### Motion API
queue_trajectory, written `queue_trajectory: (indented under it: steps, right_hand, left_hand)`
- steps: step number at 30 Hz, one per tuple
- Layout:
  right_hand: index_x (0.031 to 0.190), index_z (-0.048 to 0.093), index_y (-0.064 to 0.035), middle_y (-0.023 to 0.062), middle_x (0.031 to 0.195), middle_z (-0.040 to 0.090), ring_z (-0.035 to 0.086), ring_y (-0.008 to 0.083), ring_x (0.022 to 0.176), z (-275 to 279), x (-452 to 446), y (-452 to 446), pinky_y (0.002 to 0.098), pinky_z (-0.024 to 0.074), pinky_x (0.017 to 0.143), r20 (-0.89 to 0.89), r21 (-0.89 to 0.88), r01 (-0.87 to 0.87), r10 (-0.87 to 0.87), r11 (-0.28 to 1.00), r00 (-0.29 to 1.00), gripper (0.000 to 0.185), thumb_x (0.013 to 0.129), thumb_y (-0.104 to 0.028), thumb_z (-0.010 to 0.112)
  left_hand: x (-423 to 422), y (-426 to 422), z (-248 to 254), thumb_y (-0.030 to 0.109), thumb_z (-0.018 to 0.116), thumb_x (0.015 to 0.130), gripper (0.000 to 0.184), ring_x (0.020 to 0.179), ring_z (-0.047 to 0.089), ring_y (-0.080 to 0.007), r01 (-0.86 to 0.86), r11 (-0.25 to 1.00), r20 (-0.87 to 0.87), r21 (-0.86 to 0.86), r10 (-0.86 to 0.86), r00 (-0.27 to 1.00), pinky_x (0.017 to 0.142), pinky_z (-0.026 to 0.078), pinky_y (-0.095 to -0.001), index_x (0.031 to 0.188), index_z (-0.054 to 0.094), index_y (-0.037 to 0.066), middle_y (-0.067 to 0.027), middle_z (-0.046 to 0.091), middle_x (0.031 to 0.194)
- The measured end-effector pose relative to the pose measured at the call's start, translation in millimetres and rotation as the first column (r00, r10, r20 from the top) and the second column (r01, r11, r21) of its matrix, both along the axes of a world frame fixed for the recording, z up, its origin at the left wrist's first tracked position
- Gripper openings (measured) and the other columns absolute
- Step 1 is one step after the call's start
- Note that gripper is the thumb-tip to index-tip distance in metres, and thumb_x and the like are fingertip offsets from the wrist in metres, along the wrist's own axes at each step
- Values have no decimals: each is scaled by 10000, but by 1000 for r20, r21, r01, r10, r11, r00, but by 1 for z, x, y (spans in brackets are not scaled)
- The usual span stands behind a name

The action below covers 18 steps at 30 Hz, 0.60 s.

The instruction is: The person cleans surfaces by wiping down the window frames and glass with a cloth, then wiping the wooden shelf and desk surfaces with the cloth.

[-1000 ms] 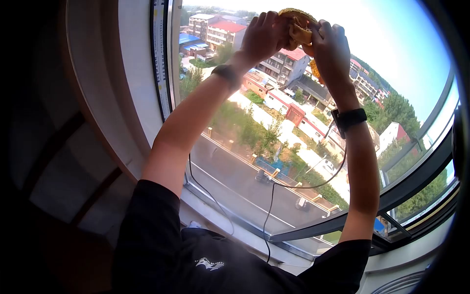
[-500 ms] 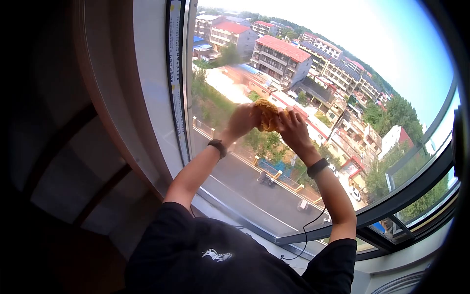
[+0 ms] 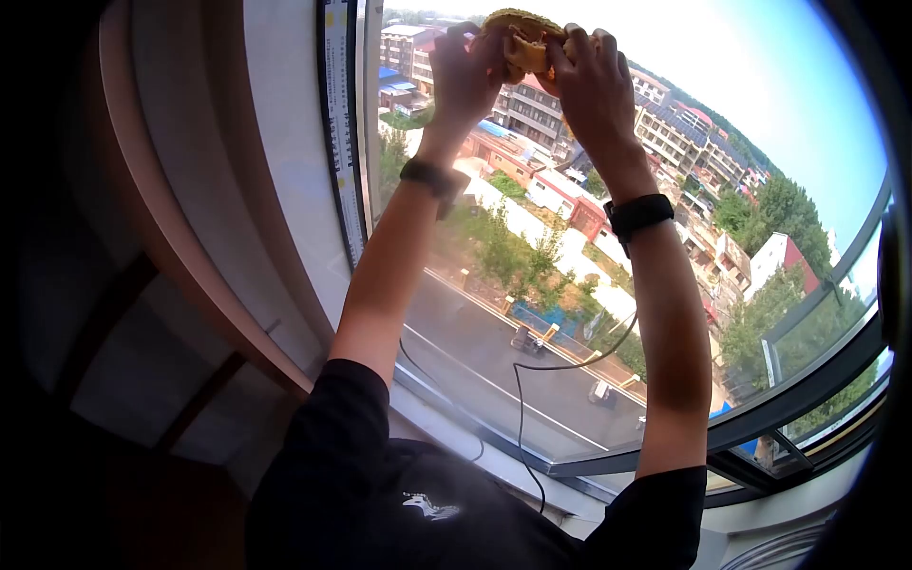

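Two-sided grip: left hand [image 3: 465, 80] and right hand [image 3: 597, 90] clamp a golden-brown, round bun [image 3: 522, 19], likely keeping its layers together.

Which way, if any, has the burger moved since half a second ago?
Yes, up in the view: the burger was below the red-roofed building outside; now it partly covers that roof.

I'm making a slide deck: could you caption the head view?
Left hand and right hand together hold up a burger-like bun before a window overlooking buildings and a road.
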State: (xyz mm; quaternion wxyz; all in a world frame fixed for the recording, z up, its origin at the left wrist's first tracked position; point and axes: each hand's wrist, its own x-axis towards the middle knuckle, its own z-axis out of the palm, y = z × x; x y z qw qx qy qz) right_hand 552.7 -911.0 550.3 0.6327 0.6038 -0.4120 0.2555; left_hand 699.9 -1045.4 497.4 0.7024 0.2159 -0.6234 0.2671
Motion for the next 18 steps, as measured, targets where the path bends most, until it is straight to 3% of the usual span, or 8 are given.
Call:
queue_trajectory:
  steps: [3, 5, 9, 12, 13, 18]
  right_hand:
    - [1219, 668, -46, 88, 1279, 554, 532, 287, 1177, -72, 19, -9, 382, 518, 907, 6, 185, -15, 14, 983, 1000, 383, 869, -197, 700]
    - [1232, 648, -29, 102, 1292, 548, 525, 295, 1188, -126, 22, -8, 375, 501, 927, 22, 311, -60, 56, 948, 998, 380, 884, -177, 674]
    - [1179, 665, -17, 107, 1299, 543, 517, 306, 1205, -240, 18, -11, 381, 485, 947, -61, 463, -20, 54, 886, 997, 318, 873, -99, 640]
    - [1148, 644, 3, 111, 1265, 556, 546, 272, 1185, -226, 16, -6, 333, 472, 938, -77, 459, -53, 99, 887, 992, 344, 825, -118, 638]
    - [1143, 654, -2, 103, 1271, 563, 548, 260, 1172, -207, 18, -5, 335, 474, 935, -110, 442, 5, 48, 897, 993, 345, 821, -126, 643]
    - [1068, 687, -41, 70, 1105, 569, 558, 250, 1057, -84, 47, -37, 336, 492, 882, -12, 138, -53, 55, 989, 998, 275, 818, -152, 674]
  left_hand:
    - [9, 3, -79, 136, 733, 813, 484, 1057, 477, -329, -25, 991, -30, 133, 29, 999, 896, 405, -449, 1282, 625, 82, -141, 514, 1211]
    - [-6, 3, -165, 110, 743, 811, 508, 1062, 474, -335, 74, 969, -160, 237, -36, 986, 892, 407, -453, 1299, 614, 50, -147, 506, 1223]
    - [-16, 35, -283, 87, 766, 790, 549, 1053, 498, -350, 101, 907, -166, 409, -35, 986, 900, 422, -445, 1294, 568, -5, -161, 522, 1198]
    - [9, 47, -244, 109, 723, 793, 329, 869, 572, -384, 90, 938, -30, 334, -85, 996, 743, 438, -468, 1097, 614, 40, -181, 610, 969]
    - [13, 46, -228, 111, 721, 795, 347, 905, 567, -379, 79, 947, -32, 313, -72, 997, 759, 436, -475, 1116, 612, 39, -179, 604, 1011]
    - [17, -8, -112, 119, 719, 793, 428, 1033, 541, -359, -2, 970, -71, 242, 20, 997, 852, 429, -493, 1200, 603, 52, -170, 569, 1155]
